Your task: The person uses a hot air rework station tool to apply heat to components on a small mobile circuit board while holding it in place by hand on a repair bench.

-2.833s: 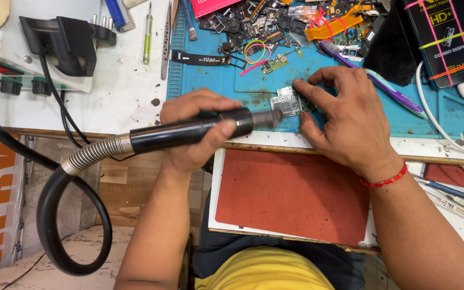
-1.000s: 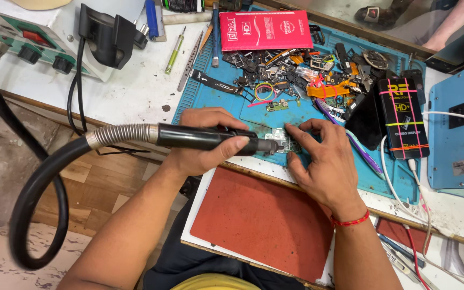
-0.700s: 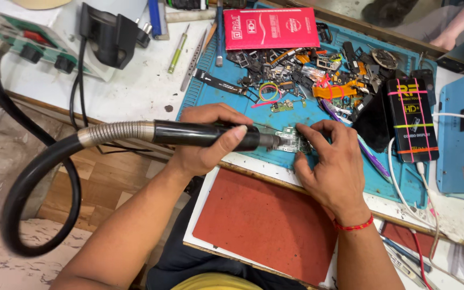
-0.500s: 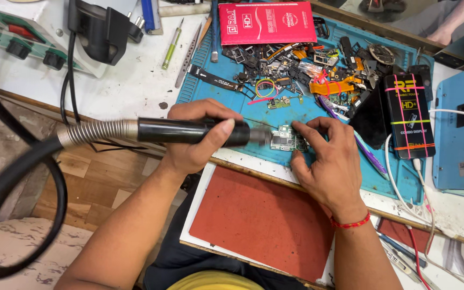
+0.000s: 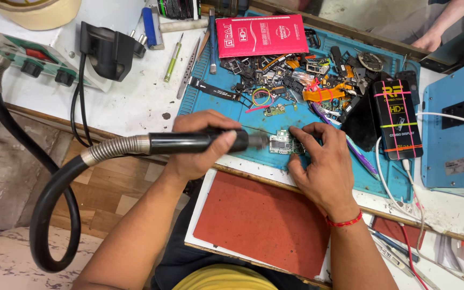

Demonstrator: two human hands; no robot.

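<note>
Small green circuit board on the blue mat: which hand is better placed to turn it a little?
Probably the right hand: its fingertips already rest on the small green circuit board, while the left hand grips the black hot-air handpiece.

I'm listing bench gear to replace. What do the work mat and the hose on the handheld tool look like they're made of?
Work mat: likely silicone or rubber, matte blue with moulded ridges. Hose: smooth black rubber, it seems, with a ribbed metal-looking sleeve by the handheld tool.
</note>
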